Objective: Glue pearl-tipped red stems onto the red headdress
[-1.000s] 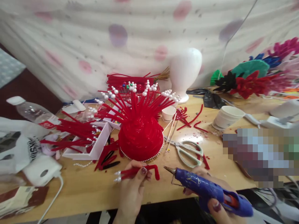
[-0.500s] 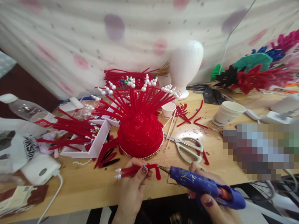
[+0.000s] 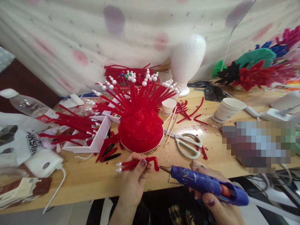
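Observation:
Between its thumb and fingers, my left hand [image 3: 134, 178] pinches red fuzzy pipe cleaners [image 3: 133, 163] with white pearl beads at their left ends. Their right end bends downward, and a shiny spot shows on the bend. My right hand [image 3: 211, 190] grips a blue hot glue gun [image 3: 201, 182], its metal nozzle pointing left, close to the bent end. Just beyond my left hand stands a red dome-shaped headpiece [image 3: 141, 132], edged with a string of pearls. Many pearl-tipped red stems fan out from its top.
Green-handled scissors [image 3: 187, 151] lie right of the headpiece. A white box [image 3: 100, 137] holds more red stems on the left. Paper cups [image 3: 228, 109], a white foam head [image 3: 187, 59], a plastic bottle [image 3: 28, 104] and a white adapter [image 3: 44, 162] surround the work area.
The view has shifted slightly, with the tabletop sitting a little higher. The glue gun's nozzle stays by the bent end, where a wet-looking shine now shows.

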{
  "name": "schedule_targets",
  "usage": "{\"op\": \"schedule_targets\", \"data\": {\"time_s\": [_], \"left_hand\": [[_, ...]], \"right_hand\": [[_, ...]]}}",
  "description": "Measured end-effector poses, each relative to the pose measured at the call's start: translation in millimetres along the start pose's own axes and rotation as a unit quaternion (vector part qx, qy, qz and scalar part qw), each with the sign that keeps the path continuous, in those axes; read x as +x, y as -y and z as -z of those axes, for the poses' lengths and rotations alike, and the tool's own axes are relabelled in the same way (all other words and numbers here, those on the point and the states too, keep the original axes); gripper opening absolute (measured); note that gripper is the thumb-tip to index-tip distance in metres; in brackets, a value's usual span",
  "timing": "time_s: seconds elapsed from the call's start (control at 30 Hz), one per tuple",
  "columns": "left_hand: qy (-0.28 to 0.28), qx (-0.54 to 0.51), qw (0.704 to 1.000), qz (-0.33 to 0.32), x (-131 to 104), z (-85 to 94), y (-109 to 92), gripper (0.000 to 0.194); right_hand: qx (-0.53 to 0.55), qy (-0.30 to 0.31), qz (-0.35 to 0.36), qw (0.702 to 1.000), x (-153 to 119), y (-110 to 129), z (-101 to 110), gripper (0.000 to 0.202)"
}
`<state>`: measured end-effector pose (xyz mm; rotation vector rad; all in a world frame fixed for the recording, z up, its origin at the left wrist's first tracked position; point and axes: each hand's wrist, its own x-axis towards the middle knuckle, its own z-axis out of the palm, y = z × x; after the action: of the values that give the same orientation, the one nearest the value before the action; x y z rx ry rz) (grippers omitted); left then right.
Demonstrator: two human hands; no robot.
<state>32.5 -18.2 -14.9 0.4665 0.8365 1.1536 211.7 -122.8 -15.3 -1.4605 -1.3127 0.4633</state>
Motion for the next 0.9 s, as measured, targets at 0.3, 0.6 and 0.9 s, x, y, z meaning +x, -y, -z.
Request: {"op": "schedule_targets", "data": {"time_s": [0.3,0.6,0.9], "left_hand": [[0.008,0.000,1.000,0.004,-5.6,-1.6,0.5,0.038],[-0.015,-0.020,0.999,0.020,-8.4,-1.0,4.5,0.040],[-0.034,-0.016,0.999,0.021,-5.6,-0.6,6.8,0.042]], "right_hand": [[0.031,0.051,0.022,0.998,8.8,18.2,0.3,0.056],[0.045,0.092,0.023,0.995,10.1,20.7,2.1,0.058],[0.066,0.116,0.015,0.991,10.6,17.6,1.4,0.056]]}}
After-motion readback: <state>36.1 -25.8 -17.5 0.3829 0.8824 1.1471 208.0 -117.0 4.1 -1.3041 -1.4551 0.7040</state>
